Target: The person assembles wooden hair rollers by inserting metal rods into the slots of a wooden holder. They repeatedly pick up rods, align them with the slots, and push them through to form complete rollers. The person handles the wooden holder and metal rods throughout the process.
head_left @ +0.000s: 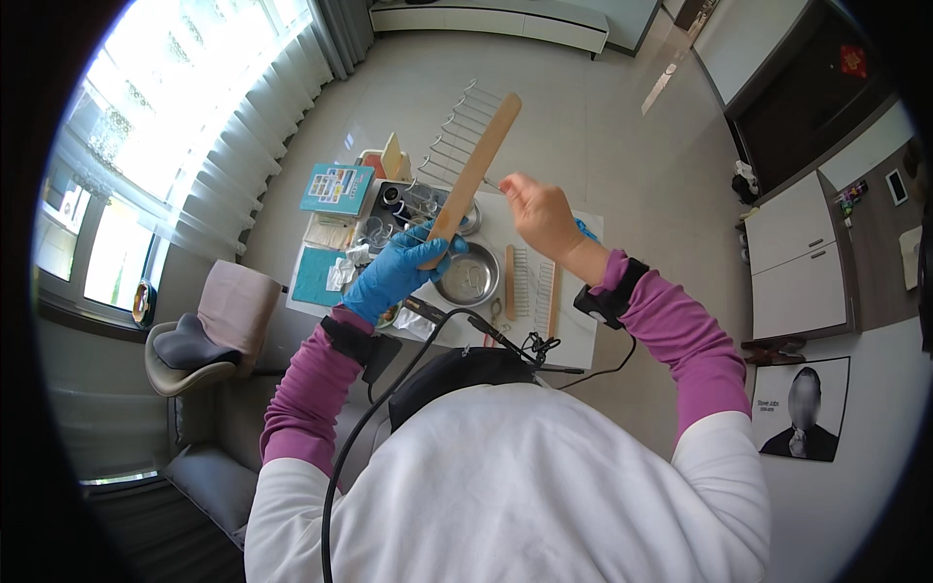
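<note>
My left hand [400,270], in a blue glove, grips the lower end of a wooden bar with a row of metal hooks [473,172]. The bar is raised above the table and tilted, its far end leaning right and its thin wire hooks pointing left. My bare right hand [546,222] is close to the bar's right side, fingertips pinched together; what they hold, if anything, is too small to make out. Below, a round steel bowl [449,290] stands on the table. Two more wooden bars with hooks [510,282] lie right of the bowl.
On the white table [573,340] are a blue box [337,188], a teal mat [319,278], clear glassware [374,229], crumpled white wrapping [340,275], scissors [496,309] and black cables [537,345]. A padded chair [238,311] stands left, a low white cabinet [491,21] far ahead.
</note>
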Demonstrator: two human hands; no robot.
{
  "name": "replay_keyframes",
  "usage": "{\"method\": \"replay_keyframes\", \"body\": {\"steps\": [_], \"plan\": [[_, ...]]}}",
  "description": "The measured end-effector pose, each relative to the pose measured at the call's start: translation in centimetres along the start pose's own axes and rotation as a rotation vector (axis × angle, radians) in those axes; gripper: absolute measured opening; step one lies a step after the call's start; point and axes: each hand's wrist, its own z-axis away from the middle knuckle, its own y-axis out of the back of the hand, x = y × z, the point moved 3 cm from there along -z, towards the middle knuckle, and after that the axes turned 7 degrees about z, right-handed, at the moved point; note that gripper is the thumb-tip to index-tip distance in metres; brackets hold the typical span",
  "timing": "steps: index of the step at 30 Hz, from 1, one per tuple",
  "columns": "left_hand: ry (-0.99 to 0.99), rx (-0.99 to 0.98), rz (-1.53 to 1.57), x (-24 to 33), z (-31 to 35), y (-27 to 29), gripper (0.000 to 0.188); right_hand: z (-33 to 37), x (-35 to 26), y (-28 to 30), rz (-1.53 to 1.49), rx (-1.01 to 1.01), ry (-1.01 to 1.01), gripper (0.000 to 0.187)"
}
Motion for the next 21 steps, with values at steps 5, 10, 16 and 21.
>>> {"method": "replay_keyframes", "body": {"steps": [5, 10, 16, 21], "plan": [[0.014, -0.143, -0.112, 0.5, 0.2, 0.8, 0.036, 0.3, 2.6, -0.2, -0.888, -0.415, -0.757, 0.028], [0.008, -0.023, 0.003, 0.1, -0.2, 0.1, 0.037, 0.5, 2.1, -0.1, -0.222, -0.235, -0.372, 0.036], [-0.025, -0.035, 0.138, 0.6, -0.3, 0.3, 0.037, 2.4, -1.1, -0.3, 0.744, -0.01, 0.354, 0.051], [-0.031, -0.037, 0.187, 0.6, 0.1, 0.8, 0.035, 2.6, -1.2, 0.2, 0.788, 0.106, 0.646, 0.046]]}}
